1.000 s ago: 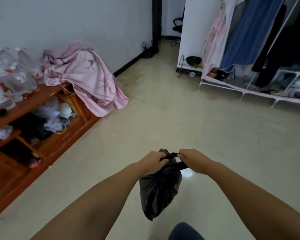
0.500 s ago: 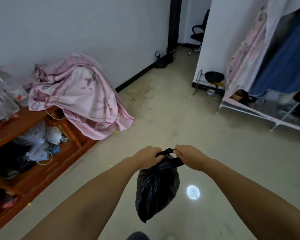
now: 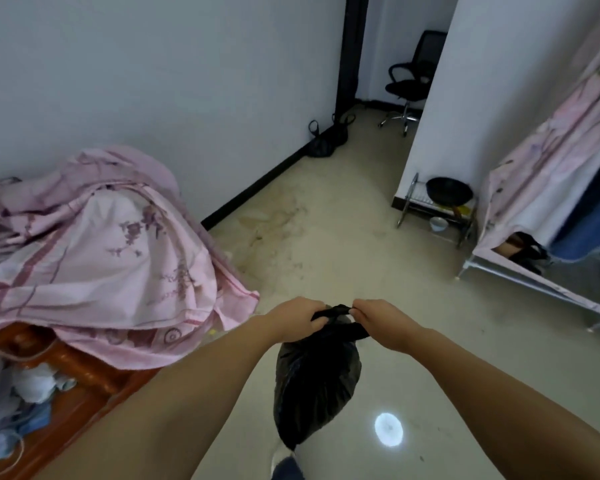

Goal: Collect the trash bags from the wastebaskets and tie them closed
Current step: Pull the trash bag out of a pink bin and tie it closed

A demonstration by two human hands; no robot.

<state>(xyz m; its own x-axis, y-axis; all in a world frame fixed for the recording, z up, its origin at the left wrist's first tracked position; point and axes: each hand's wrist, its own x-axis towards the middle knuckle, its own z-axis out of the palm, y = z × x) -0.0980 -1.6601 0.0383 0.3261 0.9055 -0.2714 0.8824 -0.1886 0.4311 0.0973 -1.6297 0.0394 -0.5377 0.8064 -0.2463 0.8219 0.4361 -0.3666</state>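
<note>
A filled black trash bag [image 3: 314, 386] hangs in front of me above the floor. My left hand [image 3: 297, 318] grips the left strip of its gathered top. My right hand [image 3: 378, 320] pinches the right strip. The two strips cross between my hands in a twisted knot. Further black bags [image 3: 326, 138] lie on the floor against the wall near the doorway.
A wooden shelf unit [image 3: 73, 375] with a pink blanket [image 3: 94, 258] stands to my left. A fabric wardrobe [image 3: 548, 188] and a small metal rack [image 3: 437, 209] holding a pan are to the right. An office chair [image 3: 411, 81] stands beyond the doorway.
I have walked forward along the shelf toward the doorway. Both hands keep hold of the bag's top strips, which are pulled tighter.
</note>
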